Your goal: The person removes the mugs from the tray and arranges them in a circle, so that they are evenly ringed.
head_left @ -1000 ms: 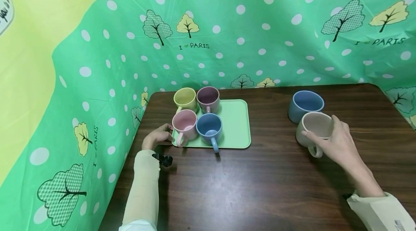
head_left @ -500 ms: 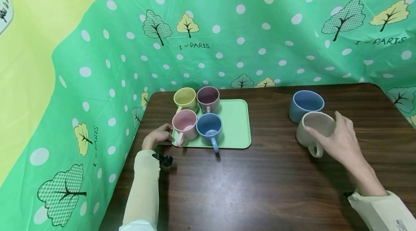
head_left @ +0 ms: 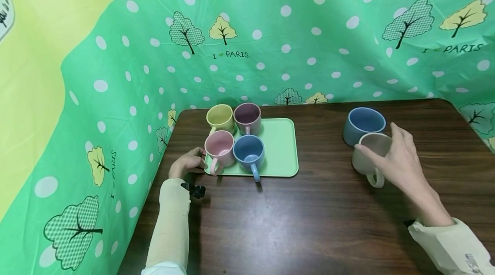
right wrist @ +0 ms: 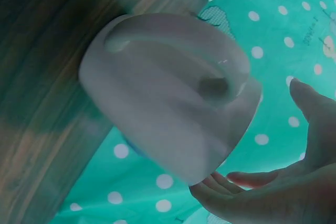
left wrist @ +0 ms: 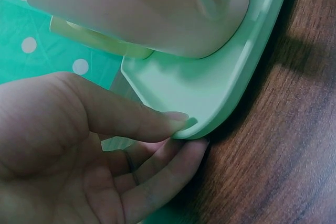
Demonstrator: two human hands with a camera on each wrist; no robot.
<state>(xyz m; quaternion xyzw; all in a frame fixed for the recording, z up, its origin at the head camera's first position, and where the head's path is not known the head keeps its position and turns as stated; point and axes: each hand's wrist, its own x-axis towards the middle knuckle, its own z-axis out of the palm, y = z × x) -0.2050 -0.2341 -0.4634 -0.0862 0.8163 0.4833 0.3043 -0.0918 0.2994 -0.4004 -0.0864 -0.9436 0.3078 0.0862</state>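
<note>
At the near left corner of the light green tray (head_left: 280, 146), my left hand (head_left: 187, 163) pinches the rim, thumb on top and fingers underneath, as the left wrist view shows. Four-square on the tray's left part stand a pink mug (head_left: 216, 154), a blue mug (head_left: 243, 159), a yellow mug (head_left: 226, 128) and a purple mug (head_left: 253, 126). My right hand (head_left: 404, 163) hovers over an upright off-white mug (head_left: 363, 163), fingers extended. In the right wrist view its thumb is away from the mug, with the fingers right at the rim.
Just behind the off-white mug stands another blue mug (head_left: 352, 133), partly covered by it in the head view. All stand on a dark wooden table (head_left: 270, 223). A green dotted cloth (head_left: 294, 60) hangs along the back and left edges.
My right hand has loosened from the off-white mug and risen slightly, thumb lifting off. That mug stays in place. The left hand and tray have not moved.
</note>
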